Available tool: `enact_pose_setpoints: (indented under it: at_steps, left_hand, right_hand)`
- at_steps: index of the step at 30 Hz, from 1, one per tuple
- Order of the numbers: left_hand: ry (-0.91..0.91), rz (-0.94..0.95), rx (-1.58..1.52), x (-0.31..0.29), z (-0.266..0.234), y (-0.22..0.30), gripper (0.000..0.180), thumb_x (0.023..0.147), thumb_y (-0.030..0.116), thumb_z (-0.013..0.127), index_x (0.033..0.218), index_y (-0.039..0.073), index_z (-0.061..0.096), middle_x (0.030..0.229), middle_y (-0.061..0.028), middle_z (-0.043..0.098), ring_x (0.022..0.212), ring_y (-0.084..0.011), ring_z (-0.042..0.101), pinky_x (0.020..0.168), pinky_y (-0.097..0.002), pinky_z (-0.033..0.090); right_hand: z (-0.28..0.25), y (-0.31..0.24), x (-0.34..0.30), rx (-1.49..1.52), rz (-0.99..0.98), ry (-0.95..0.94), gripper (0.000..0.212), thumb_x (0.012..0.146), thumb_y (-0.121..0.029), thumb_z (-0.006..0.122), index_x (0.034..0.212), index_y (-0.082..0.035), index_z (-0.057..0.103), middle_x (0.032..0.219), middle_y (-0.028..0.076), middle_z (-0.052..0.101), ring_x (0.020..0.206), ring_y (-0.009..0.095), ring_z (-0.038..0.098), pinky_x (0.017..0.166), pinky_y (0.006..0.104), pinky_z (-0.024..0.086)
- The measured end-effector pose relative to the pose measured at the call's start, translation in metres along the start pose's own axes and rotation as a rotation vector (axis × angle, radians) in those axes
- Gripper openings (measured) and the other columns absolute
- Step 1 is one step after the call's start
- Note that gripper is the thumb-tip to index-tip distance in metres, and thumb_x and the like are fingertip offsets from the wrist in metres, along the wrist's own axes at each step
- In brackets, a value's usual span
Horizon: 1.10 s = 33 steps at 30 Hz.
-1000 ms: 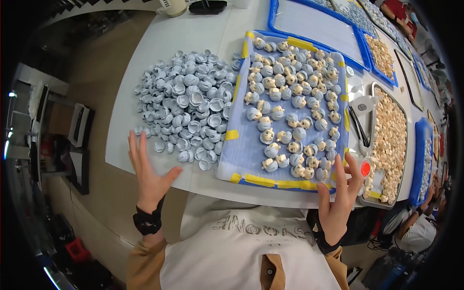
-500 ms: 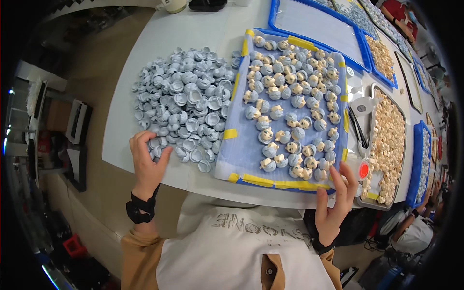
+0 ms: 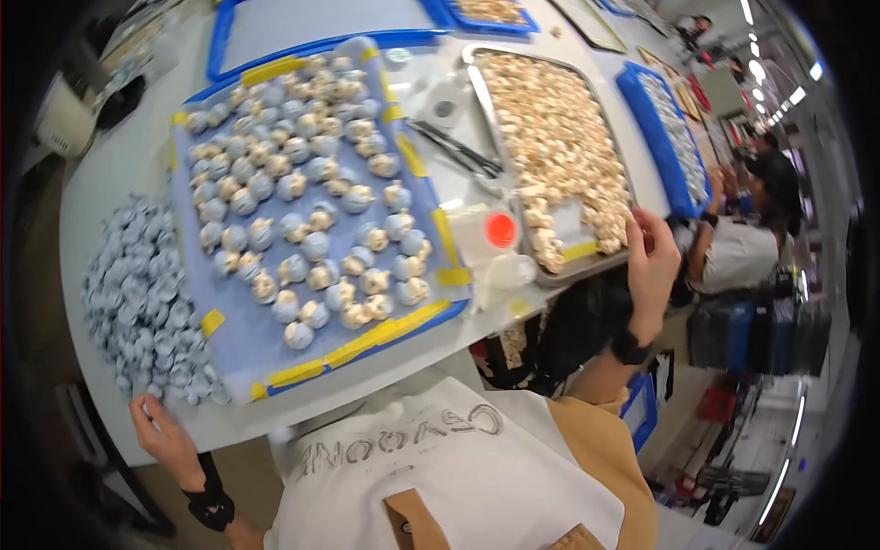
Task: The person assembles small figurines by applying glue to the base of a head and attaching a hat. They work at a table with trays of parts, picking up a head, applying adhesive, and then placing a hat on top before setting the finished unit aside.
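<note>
My left hand (image 3: 167,445) is at the near edge of the pile of pale blue, cup-shaped caps (image 3: 147,293). Its fingers are curled close together, and what they hold, if anything, is too blurred to make out. At the near right corner of a metal tray (image 3: 587,268) of small cream pieces (image 3: 559,128), my right hand (image 3: 653,266) has its thumb and fingertips drawn together. No piece can be made out between them. Left of that tray lies a blue tray (image 3: 229,367) with a pale liner and yellow tape, bearing many small cream figures with blue caps (image 3: 291,187).
Between the trays lie black tweezers (image 3: 458,147) and a clear bottle with a red top (image 3: 500,231). Another blue tray (image 3: 216,46) stands behind, and a blue bin (image 3: 660,137) to the right. A co-worker (image 3: 742,247) sits farther right.
My view has swung to the right. My right hand has moved from the blue tray's near corner to the metal tray. My left hand's fingers, spread at the caps before, are drawn in.
</note>
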<state>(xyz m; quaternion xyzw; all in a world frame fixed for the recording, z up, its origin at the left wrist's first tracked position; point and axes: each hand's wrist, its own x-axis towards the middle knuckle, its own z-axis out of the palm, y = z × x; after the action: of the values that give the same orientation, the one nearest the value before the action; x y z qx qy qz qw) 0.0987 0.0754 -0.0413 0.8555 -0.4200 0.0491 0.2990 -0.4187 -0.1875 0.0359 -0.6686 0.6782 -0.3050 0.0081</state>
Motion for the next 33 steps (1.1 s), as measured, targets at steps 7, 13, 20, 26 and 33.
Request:
enact_pose_setpoints:
  at_steps: [7, 13, 20, 26, 33]
  left_hand:
    - [0.156, -0.015, -0.066, 0.009, 0.002, -0.001, 0.014, 0.091, 0.012, 0.048, 0.089, -0.001, 0.053, 0.077, -0.008, 0.053, 0.064, -0.0162, 0.049, 0.061, -0.0269, 0.042]
    - [0.214, -0.47, -1.416, -0.009, -0.041, 0.005, 0.024, 0.097, 0.026, 0.036, 0.083, 0.007, 0.043, 0.066, -0.0042, 0.037, 0.05, -0.0098, 0.033, 0.046, -0.0226, 0.026]
    - [-0.693, -0.685, -2.386, -0.059, -0.042, 0.046, 0.032, 0.095, 0.037, 0.033, 0.081, 0.009, 0.038, 0.067, -0.0045, 0.037, 0.047, -0.0133, 0.031, 0.041, -0.0267, 0.022]
    - [-0.779, -1.399, -2.104, -0.071, -0.033, 0.055, 0.031, 0.091, 0.036, 0.039, 0.094, 0.007, 0.048, 0.08, -0.0105, 0.048, 0.053, -0.0209, 0.046, 0.038, -0.0296, 0.037]
    - [-1.019, -1.04, -1.913, -0.057, -0.04, 0.055, 0.024, 0.096, 0.031, 0.034, 0.095, 0.008, 0.038, 0.071, -0.0079, 0.042, 0.033, -0.0076, 0.025, 0.03, -0.0208, 0.023]
  right_hand:
    - [0.035, 0.043, -0.014, -0.071, -0.027, -0.239, 0.028, 0.077, -0.006, 0.062, 0.105, 0.0, 0.06, 0.093, 0.011, 0.058, 0.075, 0.02, 0.059, 0.063, 0.0294, 0.047]
    - [0.041, 0.043, -0.003, -0.124, -0.105, -0.303, 0.027, 0.078, -0.005, 0.061, 0.104, 0.0, 0.059, 0.087, 0.012, 0.059, 0.067, 0.019, 0.058, 0.063, 0.0293, 0.047]
    - [0.03, 0.046, -0.006, -0.273, -0.175, -0.183, 0.034, 0.071, -0.007, 0.066, 0.103, -0.002, 0.056, 0.084, 0.013, 0.059, 0.067, 0.026, 0.056, 0.065, 0.0332, 0.046]
    - [0.032, 0.035, -0.006, -0.23, -0.099, -0.3, 0.019, 0.07, -0.002, 0.061, 0.089, 0.001, 0.056, 0.087, 0.015, 0.06, 0.073, 0.029, 0.06, 0.066, 0.0347, 0.047]
    - [0.02, 0.023, -0.023, -0.156, -0.052, -0.227, 0.023, 0.07, -0.005, 0.063, 0.092, -0.001, 0.061, 0.093, 0.017, 0.057, 0.074, 0.031, 0.061, 0.065, 0.0356, 0.049]
